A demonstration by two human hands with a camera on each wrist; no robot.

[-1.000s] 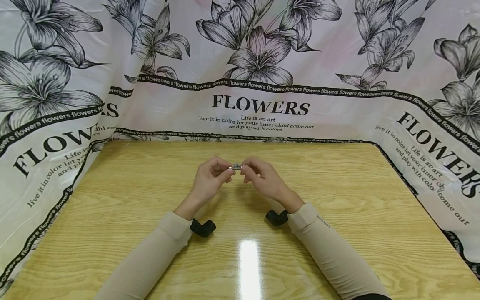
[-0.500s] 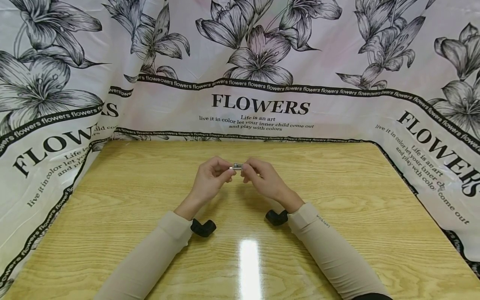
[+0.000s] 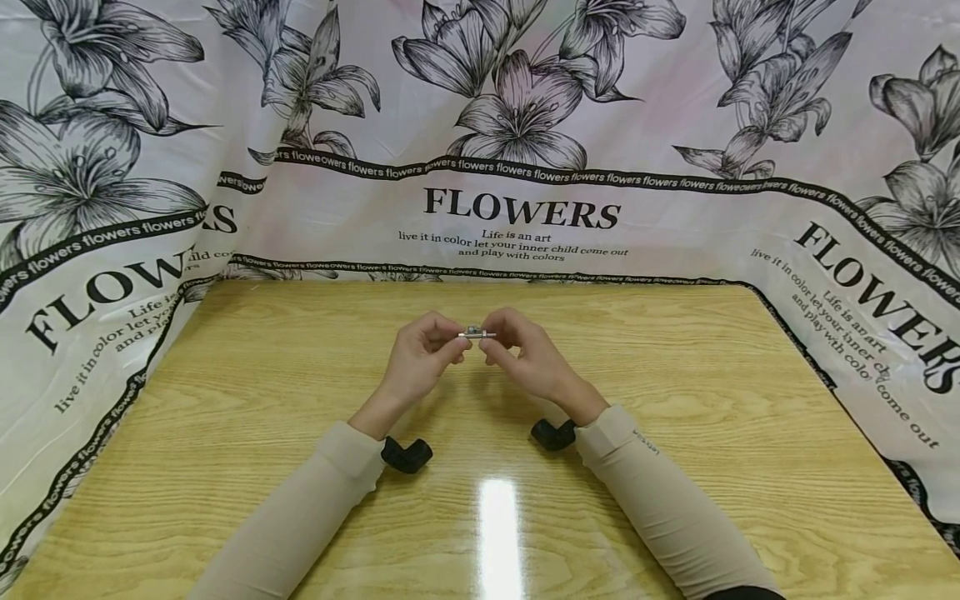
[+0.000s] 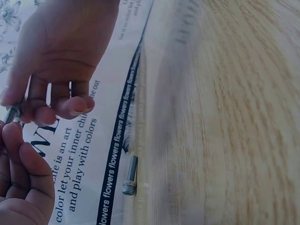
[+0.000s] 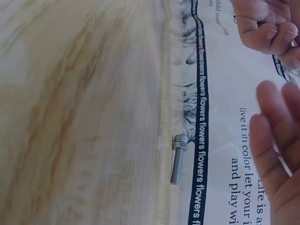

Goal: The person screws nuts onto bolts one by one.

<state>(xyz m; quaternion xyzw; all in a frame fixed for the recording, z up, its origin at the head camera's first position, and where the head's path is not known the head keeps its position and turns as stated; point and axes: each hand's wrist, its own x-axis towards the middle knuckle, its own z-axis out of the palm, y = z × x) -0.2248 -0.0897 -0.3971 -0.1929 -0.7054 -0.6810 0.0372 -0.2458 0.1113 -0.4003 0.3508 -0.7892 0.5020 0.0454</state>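
Over the middle of the table, my left hand (image 3: 420,354) pinches one end of a silver bolt (image 3: 472,335) between thumb and fingertips. The bolt lies level, pointing right. A small nut (image 3: 484,334) sits on it towards the right end, between the thumb and index fingertips of my right hand (image 3: 528,354). The bolt's tip sticks out past the nut. In the left wrist view the nut (image 4: 16,109) shows at the right hand's fingertips, its other fingers loosely bent. Another bolt with a nut near its head (image 5: 178,157) lies on the table beyond my hands.
The wood-grain table (image 3: 712,417) stretches around both arms. A floral printed cloth (image 3: 517,217) hangs along its back and sides. Black curved pieces (image 3: 406,456) stick out at each wrist. Light glares off the table's front middle.
My right thumb and index have spread slightly, showing the nut and bolt tip that they covered before. The left hand has stayed nearly still.
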